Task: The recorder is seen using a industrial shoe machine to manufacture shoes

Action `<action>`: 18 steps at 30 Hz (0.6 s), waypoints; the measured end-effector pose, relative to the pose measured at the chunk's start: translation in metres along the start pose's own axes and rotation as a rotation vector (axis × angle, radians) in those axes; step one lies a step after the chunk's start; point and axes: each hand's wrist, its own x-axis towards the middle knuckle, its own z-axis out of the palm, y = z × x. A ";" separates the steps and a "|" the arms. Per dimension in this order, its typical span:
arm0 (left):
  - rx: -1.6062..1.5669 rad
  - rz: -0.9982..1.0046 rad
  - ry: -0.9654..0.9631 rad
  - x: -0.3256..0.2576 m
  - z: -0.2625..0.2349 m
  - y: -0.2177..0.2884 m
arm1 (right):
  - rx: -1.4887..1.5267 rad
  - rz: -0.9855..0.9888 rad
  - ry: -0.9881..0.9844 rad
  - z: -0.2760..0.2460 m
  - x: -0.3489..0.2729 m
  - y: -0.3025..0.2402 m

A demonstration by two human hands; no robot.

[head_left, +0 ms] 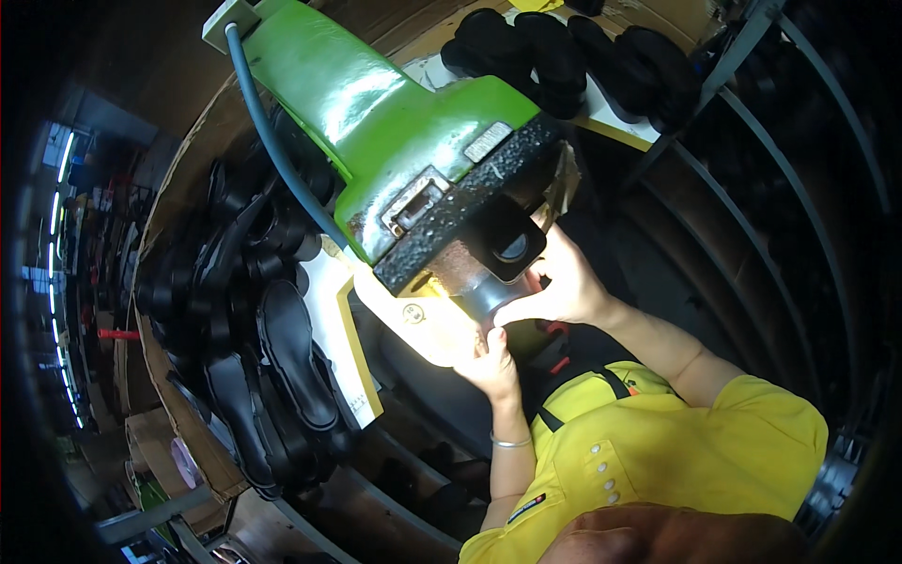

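Meanwhile both hands [526, 320] grip a black sole [507, 240] under the green machine [395, 122], beside a cardboard box [188, 414] of soles.

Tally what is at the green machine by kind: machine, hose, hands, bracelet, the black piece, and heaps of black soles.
Green machine: 1
Blue-grey hose: 1
Hands: 2 (left hand, right hand)
Silver bracelet: 1
Black piece at the machine's head: 1
Heaps of black soles: 2 (left heap, top heap)
Total: 8
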 end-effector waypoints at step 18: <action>-0.127 -0.009 -0.164 -0.031 0.034 -0.023 | -0.550 -0.368 -0.213 -0.057 -0.019 -0.071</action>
